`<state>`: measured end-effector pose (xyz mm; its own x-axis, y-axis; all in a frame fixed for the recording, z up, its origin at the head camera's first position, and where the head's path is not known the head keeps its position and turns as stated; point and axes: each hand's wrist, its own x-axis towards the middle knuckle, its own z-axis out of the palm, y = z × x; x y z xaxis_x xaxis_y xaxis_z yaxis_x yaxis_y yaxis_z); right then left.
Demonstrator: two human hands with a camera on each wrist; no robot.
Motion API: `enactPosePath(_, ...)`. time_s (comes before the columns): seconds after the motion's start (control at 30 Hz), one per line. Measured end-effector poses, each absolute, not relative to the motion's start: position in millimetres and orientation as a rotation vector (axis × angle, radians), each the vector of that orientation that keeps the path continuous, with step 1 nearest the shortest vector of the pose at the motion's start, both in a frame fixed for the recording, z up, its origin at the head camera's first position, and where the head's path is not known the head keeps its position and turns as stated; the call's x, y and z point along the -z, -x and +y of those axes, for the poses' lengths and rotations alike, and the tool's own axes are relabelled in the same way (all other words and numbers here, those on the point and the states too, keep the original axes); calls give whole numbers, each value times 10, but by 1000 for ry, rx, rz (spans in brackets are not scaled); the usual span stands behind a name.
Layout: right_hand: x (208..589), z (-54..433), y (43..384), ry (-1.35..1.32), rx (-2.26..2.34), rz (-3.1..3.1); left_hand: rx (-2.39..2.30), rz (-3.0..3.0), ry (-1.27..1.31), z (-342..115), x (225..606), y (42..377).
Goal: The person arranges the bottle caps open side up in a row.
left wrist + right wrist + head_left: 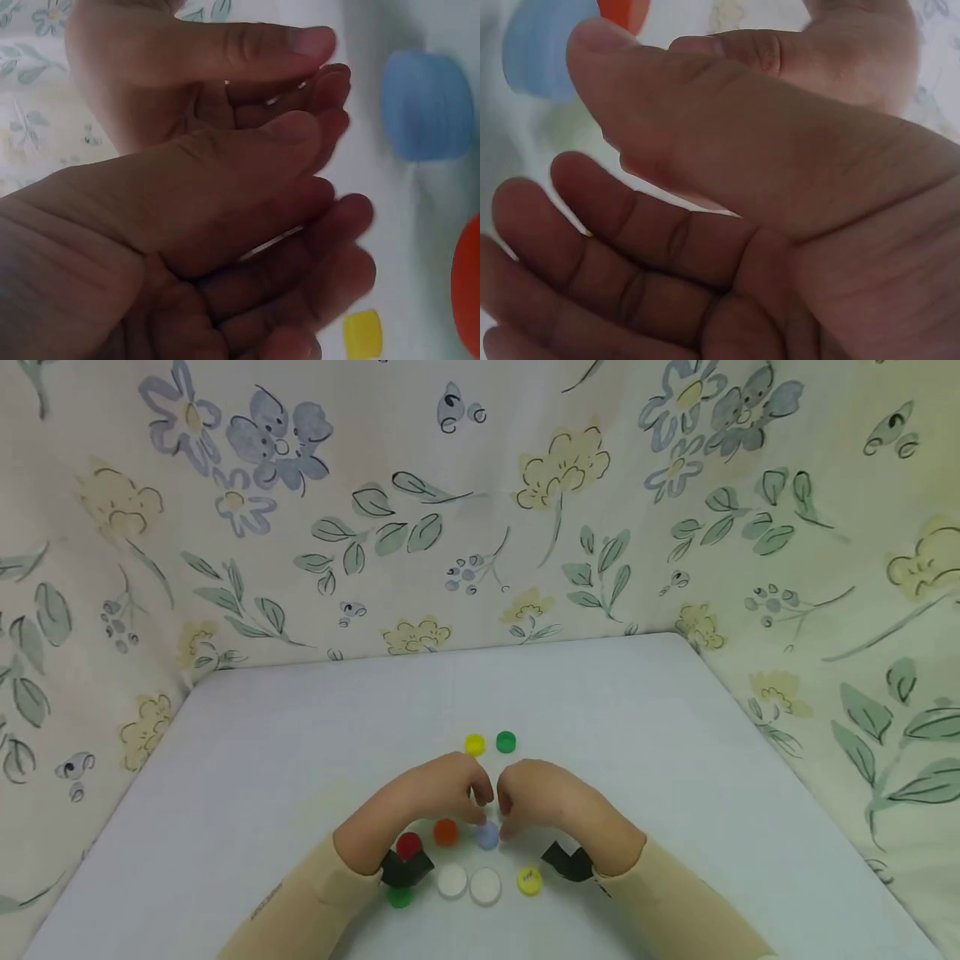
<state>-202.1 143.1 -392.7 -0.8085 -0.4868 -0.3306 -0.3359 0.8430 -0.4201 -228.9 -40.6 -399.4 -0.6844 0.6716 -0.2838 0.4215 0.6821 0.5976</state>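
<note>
A light blue bottle cap (487,836) lies on the white table between my two hands. My left hand (448,789) hovers just left of it, fingers loosely bent and the palm holding nothing. Mirroring it, my right hand (546,797) is close on the other side, also with bent fingers and an empty palm. In the left wrist view, a gap shows between the fingertips and the blue cap (427,105). The right thumb overlaps the view of the blue cap (536,56) in the right wrist view. An orange cap (446,832) lies beside my left hand.
Nearer me are a red cap (408,846), a green cap (401,897), two white caps (452,882) and a marked yellow cap (529,881). Beyond the hands lie a yellow cap (475,744) and a green cap (506,742). A flowered curtain (480,527) surrounds the table (300,718).
</note>
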Motion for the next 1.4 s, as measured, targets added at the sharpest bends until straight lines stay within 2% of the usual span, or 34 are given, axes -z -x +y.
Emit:
enactPosePath(0.3, 4065, 1280, 1916, 625, 393, 2644, -409, 2506, -886, -273, 4040, 2077)
enactPosePath(0.5, 4131, 1289, 1934, 644, 451, 2625, -382, 2513, -852, -251, 4044, 2046)
enactPosePath(1.4, 3979, 1557, 2265, 626, 859, 2461, -772, 2531, -828, -550, 3889, 2340)
